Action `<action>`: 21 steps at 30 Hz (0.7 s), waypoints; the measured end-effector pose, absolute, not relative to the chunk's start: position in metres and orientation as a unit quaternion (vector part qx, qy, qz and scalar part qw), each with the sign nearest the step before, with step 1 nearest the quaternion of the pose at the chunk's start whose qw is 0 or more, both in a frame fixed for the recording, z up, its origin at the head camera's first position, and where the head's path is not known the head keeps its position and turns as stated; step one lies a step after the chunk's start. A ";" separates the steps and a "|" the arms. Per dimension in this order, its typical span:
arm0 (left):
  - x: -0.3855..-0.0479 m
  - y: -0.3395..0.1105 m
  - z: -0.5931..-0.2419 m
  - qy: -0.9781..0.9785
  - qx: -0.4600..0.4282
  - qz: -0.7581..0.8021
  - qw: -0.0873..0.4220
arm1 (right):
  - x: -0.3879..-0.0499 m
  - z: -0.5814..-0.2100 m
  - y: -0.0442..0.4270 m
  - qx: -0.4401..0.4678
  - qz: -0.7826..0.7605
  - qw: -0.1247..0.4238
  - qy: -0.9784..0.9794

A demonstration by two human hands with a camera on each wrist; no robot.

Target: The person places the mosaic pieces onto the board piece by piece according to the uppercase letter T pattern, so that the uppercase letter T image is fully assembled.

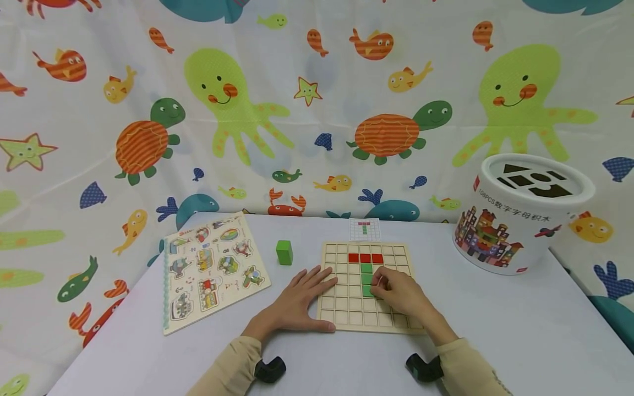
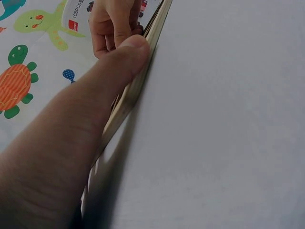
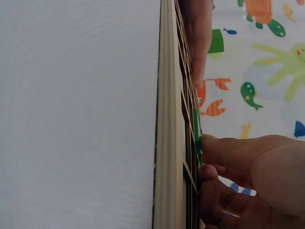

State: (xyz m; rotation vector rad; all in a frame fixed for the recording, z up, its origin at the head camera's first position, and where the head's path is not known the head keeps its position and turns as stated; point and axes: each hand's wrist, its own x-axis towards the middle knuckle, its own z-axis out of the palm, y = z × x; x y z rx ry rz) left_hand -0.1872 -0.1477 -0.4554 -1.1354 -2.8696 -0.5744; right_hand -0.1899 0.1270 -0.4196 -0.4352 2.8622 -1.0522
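A wooden grid board (image 1: 342, 308) lies on the table, with red square blocks (image 1: 365, 258) in a row and green square blocks (image 1: 366, 279) in a column below their middle. My left hand (image 1: 302, 302) rests at the board's left side, fingers spread, thumb by the near left corner; the left wrist view shows that thumb (image 2: 126, 59) along the board's edge. My right hand (image 1: 401, 291) pinches at the lowest green block with thumb and curled fingers. In the right wrist view the thumb meets a green block's edge (image 3: 197, 129); the fingers partly hide it.
A green upright block (image 1: 284, 253) stands left of the board. Farther left lies a picture puzzle board (image 1: 215, 275). Behind the grid board is a small pattern card (image 1: 365, 230). A white printed bucket (image 1: 520, 220) stands at the back right, before a patterned curtain (image 1: 317, 110).
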 end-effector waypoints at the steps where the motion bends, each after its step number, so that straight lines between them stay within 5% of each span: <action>1: -0.187 -0.148 -0.456 -0.914 -0.362 -0.183 0.001 | -0.190 -0.420 0.127 -0.140 -0.342 0.030 0.929; 21: -0.187 -0.153 -0.457 -0.908 -0.361 -0.214 0.019 | -0.186 -0.422 0.153 -0.208 -0.386 0.078 0.895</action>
